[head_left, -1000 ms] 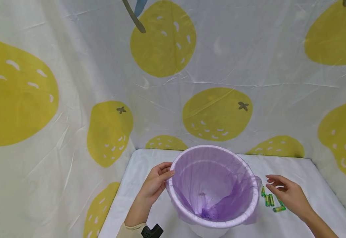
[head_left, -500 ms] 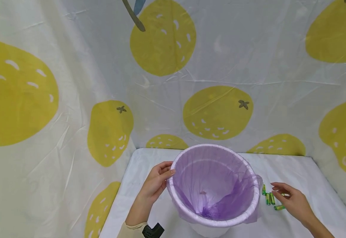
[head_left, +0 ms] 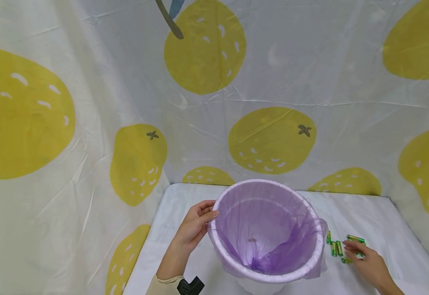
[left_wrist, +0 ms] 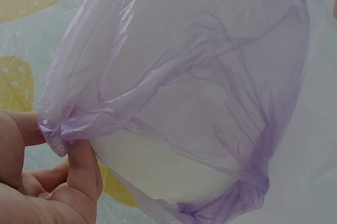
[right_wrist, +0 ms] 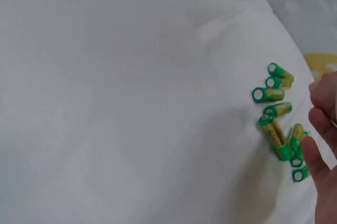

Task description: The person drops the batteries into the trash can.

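Hanging behind both grips is a big cloth (head_left: 273, 65) with yellow fruit on it. The white table (head_left: 378, 223) spreads out below them. Between the two grips is a white bin (head_left: 260, 287), lined with a thin purple bag (head_left: 273, 221) that folds over its rim. The left grip (head_left: 192, 229) pinches the rim through the bag. The right grip (head_left: 371, 264) is low over the table, thumb and fingers apart. Small green batteries (head_left: 339, 248) lie around its fingertips: some toward the bin, one just past them, some partly under the hand. I can't tell if a finger touches one.

To do this well, I think the left pinch should be firm but kind, so the bag won't rip. The right thumb and finger should close softly on one battery's middle, so the others don't roll.
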Action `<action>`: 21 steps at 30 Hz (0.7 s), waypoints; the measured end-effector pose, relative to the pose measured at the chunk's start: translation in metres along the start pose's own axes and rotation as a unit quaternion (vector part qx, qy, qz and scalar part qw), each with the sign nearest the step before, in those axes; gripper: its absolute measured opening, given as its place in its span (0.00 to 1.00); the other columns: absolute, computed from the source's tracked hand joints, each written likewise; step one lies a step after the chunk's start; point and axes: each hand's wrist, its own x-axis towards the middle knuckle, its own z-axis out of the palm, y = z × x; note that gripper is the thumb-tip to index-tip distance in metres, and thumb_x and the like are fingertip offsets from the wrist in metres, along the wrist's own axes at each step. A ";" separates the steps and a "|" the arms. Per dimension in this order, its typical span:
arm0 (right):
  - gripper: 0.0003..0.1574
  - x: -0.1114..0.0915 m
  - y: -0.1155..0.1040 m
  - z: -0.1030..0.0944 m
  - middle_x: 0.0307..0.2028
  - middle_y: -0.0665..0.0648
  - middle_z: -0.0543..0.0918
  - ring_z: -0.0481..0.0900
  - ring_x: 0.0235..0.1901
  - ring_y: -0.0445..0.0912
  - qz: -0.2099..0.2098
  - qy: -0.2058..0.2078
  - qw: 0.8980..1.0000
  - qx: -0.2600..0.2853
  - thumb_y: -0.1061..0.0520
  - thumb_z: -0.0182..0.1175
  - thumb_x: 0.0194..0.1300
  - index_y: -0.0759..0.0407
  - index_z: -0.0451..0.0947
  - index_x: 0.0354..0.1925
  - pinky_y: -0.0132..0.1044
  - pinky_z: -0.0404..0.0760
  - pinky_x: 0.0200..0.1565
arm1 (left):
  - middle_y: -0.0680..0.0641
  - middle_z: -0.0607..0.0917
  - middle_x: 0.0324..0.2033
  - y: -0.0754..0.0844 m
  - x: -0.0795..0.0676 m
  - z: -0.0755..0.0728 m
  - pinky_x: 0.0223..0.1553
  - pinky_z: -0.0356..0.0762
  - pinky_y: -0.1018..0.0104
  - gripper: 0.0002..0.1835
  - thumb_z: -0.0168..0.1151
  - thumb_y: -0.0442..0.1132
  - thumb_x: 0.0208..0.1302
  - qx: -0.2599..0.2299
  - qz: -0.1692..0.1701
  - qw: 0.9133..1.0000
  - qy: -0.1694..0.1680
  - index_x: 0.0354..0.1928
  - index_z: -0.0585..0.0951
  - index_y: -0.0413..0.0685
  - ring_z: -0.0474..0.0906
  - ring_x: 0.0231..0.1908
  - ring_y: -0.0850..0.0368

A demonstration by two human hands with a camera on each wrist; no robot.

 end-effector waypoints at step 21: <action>0.15 0.001 0.037 0.021 0.43 0.70 0.84 0.80 0.47 0.72 -0.060 -0.056 0.991 -0.103 0.65 0.73 0.59 0.68 0.85 0.45 0.65 0.79 0.45 | 0.43 0.82 0.41 -0.001 0.001 0.000 0.39 0.84 0.70 0.21 0.60 0.23 0.67 -0.002 0.007 1.000 -0.010 0.61 0.70 0.23 0.82 0.38 0.58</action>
